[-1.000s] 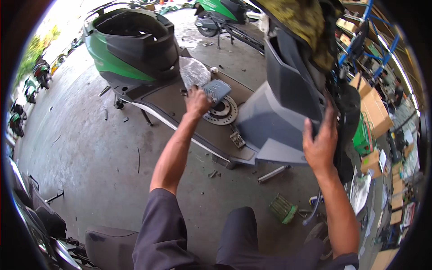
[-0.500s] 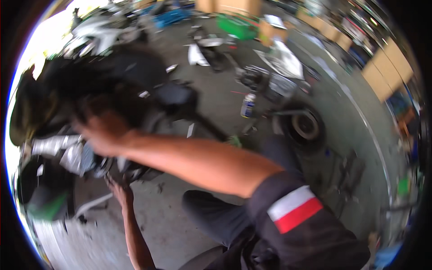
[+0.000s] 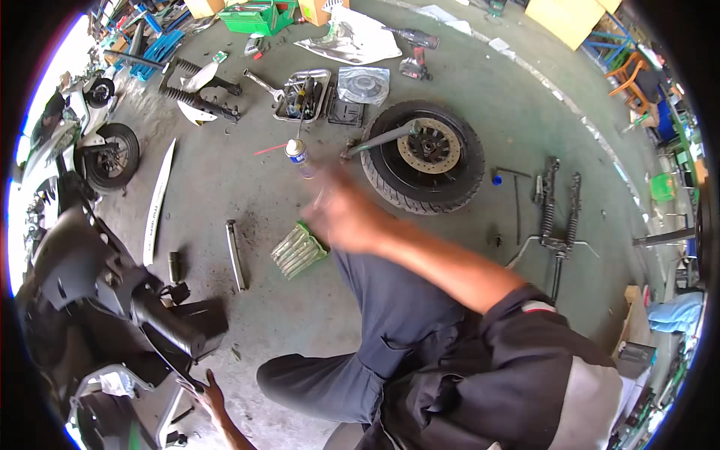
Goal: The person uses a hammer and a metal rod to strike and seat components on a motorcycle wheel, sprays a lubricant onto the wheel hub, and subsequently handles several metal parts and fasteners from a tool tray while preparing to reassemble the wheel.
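Observation:
At the lower left, my left hand (image 3: pixel 208 396) lies against the underside of a dark scooter body (image 3: pixel 64 322), with its fingers stretched and apart. My right hand (image 3: pixel 341 214) is out over the floor in front of my knee and smeared by motion, so its fingers cannot be read. Just beyond it stands a spray can (image 3: pixel 297 152) with a white top and a red straw, its lower part partly hidden by the blur. Beside that hand lies a green-edged clear pouch of wrenches (image 3: pixel 298 251).
A wheel with brake disc (image 3: pixel 429 146) lies right of the can, with a dark-handled tool (image 3: pixel 382 140) across it. Beyond are a metal tray of tools (image 3: pixel 301 96), a cordless drill (image 3: pixel 415 66) and a green toolbox (image 3: pixel 259 16). Fork legs (image 3: pixel 551 206) lie far right; a chrome bar (image 3: pixel 235 255) nearer.
My right hand has left the scooter and swung right, toward the can and wrench pouch. My left hand stays at the scooter. The view has turned right.

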The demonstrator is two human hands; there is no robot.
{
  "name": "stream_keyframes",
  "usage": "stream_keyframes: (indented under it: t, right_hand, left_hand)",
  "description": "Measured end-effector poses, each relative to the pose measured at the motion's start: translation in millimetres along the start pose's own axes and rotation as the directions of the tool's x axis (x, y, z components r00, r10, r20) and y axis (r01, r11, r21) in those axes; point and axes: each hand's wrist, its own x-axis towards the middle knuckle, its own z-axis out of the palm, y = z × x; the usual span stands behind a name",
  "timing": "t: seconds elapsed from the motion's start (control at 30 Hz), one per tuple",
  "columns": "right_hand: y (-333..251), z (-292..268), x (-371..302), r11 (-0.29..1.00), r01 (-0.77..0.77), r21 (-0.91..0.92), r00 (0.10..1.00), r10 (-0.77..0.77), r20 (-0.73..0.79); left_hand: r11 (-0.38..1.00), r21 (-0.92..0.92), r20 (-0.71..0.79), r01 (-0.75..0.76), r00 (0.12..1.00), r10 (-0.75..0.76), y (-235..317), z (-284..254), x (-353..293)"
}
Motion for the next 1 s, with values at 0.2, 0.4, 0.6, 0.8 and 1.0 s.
stream_keyframes:
  t: [0.2, 0.4, 0.6, 0.8, 1.0]
  right_hand:
    - [240, -138, -132, 0.555, -0.665, -0.499, 0.721, 0.652, -0.235]
    - [274, -136, -248, 0.250, -0.739, -0.626, 0.276, 0.959, 0.057]
    - [270, -127, -245, 0.210, -0.834, -0.511, 0.101, 0.967, 0.233]
    - [279, -124, -260, 0.324, -0.806, -0.495, 0.238, 0.943, 0.230]
    - [285, -133, -257, 0.324, -0.824, -0.466, 0.226, 0.940, 0.254]
  left_hand:
    - [0.972, 0.138, 0.450, 0.192, 0.862, -0.235, 26, -16, -3]
    - [0.985, 0.172, 0.519, 0.016, 0.848, -0.105, 108, -64, -1]
    - [0.965, 0.003, 0.360, -0.261, 0.901, 0.242, 240, -135, 35]
    - [0.930, -0.114, 0.377, -0.348, 0.851, 0.365, 332, -122, 46]
    - [0.873, -0.026, 0.648, -0.487, 0.657, 0.386, 386, -57, 73]
